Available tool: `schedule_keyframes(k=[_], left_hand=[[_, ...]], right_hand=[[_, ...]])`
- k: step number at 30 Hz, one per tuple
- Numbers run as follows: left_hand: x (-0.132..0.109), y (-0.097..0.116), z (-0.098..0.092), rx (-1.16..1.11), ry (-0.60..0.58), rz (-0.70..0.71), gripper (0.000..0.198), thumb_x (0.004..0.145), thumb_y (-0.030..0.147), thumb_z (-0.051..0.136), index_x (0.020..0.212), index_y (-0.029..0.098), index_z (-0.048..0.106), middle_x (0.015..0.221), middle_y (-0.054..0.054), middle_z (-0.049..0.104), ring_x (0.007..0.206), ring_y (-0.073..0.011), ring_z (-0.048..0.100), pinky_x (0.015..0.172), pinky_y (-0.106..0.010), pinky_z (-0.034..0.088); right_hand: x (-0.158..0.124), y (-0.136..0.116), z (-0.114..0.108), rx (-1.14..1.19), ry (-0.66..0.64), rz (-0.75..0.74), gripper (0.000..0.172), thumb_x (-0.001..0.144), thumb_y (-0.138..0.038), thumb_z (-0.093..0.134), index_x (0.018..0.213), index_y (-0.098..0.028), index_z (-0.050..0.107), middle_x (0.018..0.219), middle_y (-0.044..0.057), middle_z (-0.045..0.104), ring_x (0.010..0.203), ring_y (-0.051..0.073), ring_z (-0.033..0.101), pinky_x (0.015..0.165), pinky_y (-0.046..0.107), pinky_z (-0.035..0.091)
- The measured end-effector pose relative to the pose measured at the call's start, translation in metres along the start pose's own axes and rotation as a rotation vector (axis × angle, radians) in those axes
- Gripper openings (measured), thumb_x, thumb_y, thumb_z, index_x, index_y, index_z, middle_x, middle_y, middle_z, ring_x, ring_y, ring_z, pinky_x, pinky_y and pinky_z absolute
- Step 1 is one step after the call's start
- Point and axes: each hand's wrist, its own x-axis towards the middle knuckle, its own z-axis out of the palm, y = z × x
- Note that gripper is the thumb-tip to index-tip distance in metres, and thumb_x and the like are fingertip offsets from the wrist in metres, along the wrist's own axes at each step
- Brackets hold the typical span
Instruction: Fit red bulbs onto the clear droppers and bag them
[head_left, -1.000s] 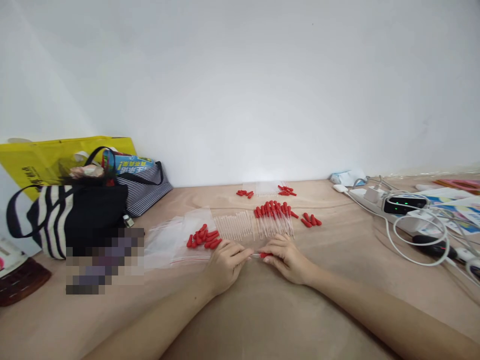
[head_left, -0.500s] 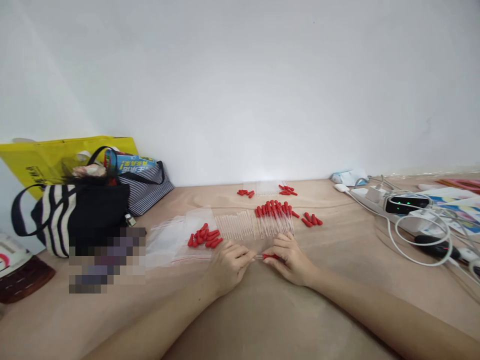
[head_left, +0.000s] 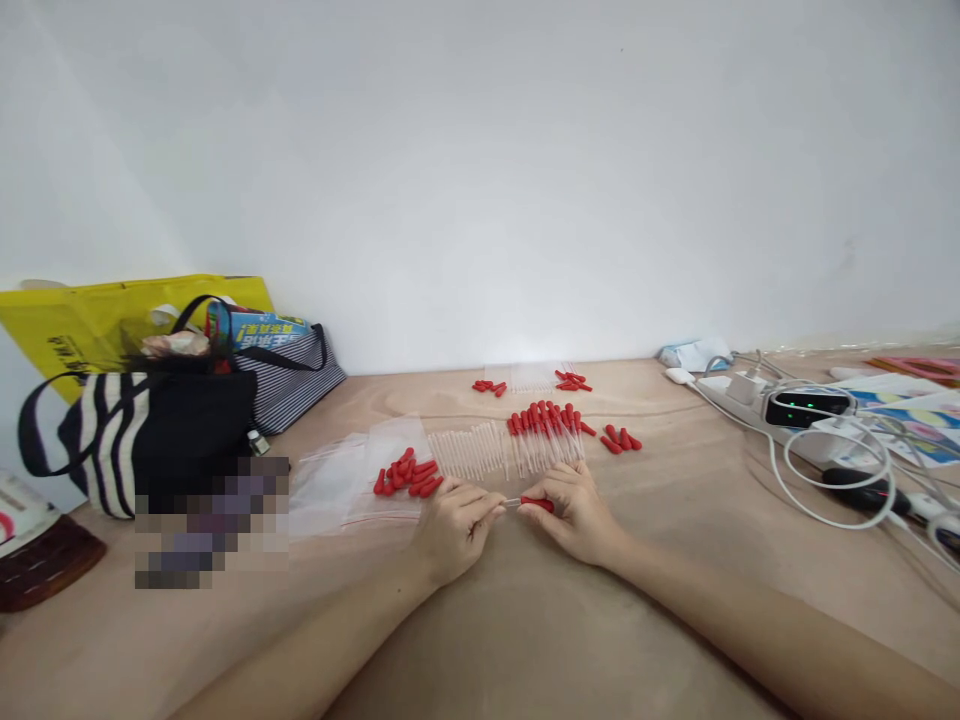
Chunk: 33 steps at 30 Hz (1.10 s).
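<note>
Pinching, the left hand [head_left: 459, 525] is holding a clear tube [head_left: 513, 502] over the tabletop [head_left: 495, 640]; the right hand [head_left: 576, 512] is pinching the red bulb [head_left: 537, 504] at the tube's right end. Sideways force would probably be risking a snapped tube.

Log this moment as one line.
left hand: pinching clear tube | right hand: holding red bulb at tube's end | nearby: bulb-topped tubes, loose bulbs

The blue packet [head_left: 268, 329] and yellow bag [head_left: 94, 312] bear lettering (not legible).
</note>
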Motion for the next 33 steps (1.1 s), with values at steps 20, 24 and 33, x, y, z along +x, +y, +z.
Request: schedule_keyframes(k=[20, 24, 33], left_hand=[[-0.0007, 0.0047, -0.0009, 0.056, 0.010, 0.174, 0.020, 0.088, 0.014, 0.038, 0.086, 0.016, 0.058, 0.065, 0.001, 0.063, 0.057, -0.0108, 0.054, 0.062, -0.028, 0.029], [-0.0011, 0.0070, -0.0009, 0.103, -0.009, 0.178, 0.022, 0.087, 0.013, 0.037, 0.083, 0.016, 0.058, 0.063, 0.001, 0.062, 0.057, -0.0115, 0.053, 0.061, -0.028, 0.027], [-0.0014, 0.0082, 0.0030, 0.111, -0.064, 0.121, 0.026, 0.088, 0.015, 0.035, 0.077, 0.016, 0.059, 0.064, -0.001, 0.063, 0.058, -0.0125, 0.053, 0.061, -0.030, 0.027]], right_hand=[[-0.0044, 0.0010, 0.0011, 0.076, 0.032, -0.156, 0.017, 0.083, -0.031, 0.051, 0.078, -0.020, 0.062, 0.065, 0.000, 0.061, 0.064, 0.013, 0.049, 0.067, 0.031, 0.028], [-0.0043, 0.0002, 0.0017, 0.014, 0.003, -0.182, 0.018, 0.083, -0.031, 0.050, 0.076, -0.019, 0.061, 0.064, 0.000, 0.059, 0.065, 0.013, 0.048, 0.069, 0.031, 0.027], [0.0019, -0.0048, 0.0044, -0.020, -0.071, -0.141, 0.021, 0.084, -0.031, 0.047, 0.075, -0.018, 0.060, 0.066, 0.001, 0.059, 0.068, 0.013, 0.050, 0.067, 0.030, 0.026]])
